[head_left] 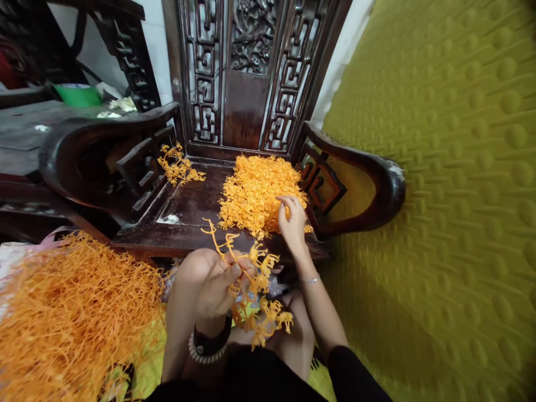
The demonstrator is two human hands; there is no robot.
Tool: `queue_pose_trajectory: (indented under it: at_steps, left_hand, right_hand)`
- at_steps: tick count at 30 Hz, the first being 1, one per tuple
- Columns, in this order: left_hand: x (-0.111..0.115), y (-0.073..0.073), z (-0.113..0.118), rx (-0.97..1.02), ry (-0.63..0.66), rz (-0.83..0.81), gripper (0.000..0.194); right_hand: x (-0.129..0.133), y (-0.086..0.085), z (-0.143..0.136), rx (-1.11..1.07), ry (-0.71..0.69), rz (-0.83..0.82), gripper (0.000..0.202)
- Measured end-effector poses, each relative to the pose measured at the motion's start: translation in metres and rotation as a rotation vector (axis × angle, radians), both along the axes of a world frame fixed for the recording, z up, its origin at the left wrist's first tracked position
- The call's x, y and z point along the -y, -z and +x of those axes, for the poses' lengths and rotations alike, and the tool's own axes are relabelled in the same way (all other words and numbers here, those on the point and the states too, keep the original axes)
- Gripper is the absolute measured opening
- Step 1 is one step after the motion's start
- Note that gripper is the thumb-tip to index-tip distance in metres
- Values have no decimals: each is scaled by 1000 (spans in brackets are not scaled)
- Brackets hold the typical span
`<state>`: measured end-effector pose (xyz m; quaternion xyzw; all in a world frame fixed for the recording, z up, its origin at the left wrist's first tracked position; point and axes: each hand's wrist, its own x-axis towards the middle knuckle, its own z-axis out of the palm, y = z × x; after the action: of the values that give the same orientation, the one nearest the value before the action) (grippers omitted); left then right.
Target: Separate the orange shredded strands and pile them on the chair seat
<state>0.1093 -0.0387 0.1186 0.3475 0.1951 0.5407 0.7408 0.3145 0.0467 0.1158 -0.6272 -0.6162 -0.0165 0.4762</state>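
Observation:
Over my lap, my left hand (220, 285) is closed around an orange plastic branched stem (260, 267). Bare forks stick out at its upper left, while small flower-like clusters hang on its right and lower side. My right hand (292, 220) reaches to the front right of a heap of small orange plastic pieces (259, 190) on the chair seat (192, 201). Its fingers are bent, with thumb and forefinger near the heap. Whether a piece is pinched between them is too small to make out. A few more orange sprigs (178, 166) lie at the seat's left side.
At lower left rises a large pile of orange stems (79, 312). The dark carved chair has a left armrest (104, 128) and a right armrest (377, 184). A yellow bumpy sheet (452, 223) covers the right side. A green basin (79, 95) stands on the table at back left.

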Motion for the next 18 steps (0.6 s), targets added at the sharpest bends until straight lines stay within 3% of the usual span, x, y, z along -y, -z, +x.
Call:
queue_pose_trajectory:
  at_steps: [1, 3, 5, 7, 12, 18]
  left_hand:
    - [0, -2, 0, -5, 13, -2, 48]
    - [0, -3, 1, -14, 54, -9, 48]
    - [-1, -2, 2, -23, 96, -15, 43]
    - [-2, -1, 2, -30, 131, -20, 37]
    - [-3, 0, 1, -61, 200, 6, 34]
    - [5, -16, 3, -124, 416, 94, 40]
  right_hand:
    - [12, -4, -5, -75, -76, 26, 24]
    - [40, -16, -14, -264, -373, -33, 26]
    - [68, -30, -21, -407, -724, -178, 45]
    - [90, -42, -25, -437, -892, -270, 57]
    - [114, -55, -31, -575, -788, -346, 16]
    - [128, -61, -38, -1135, -902, -480, 21]
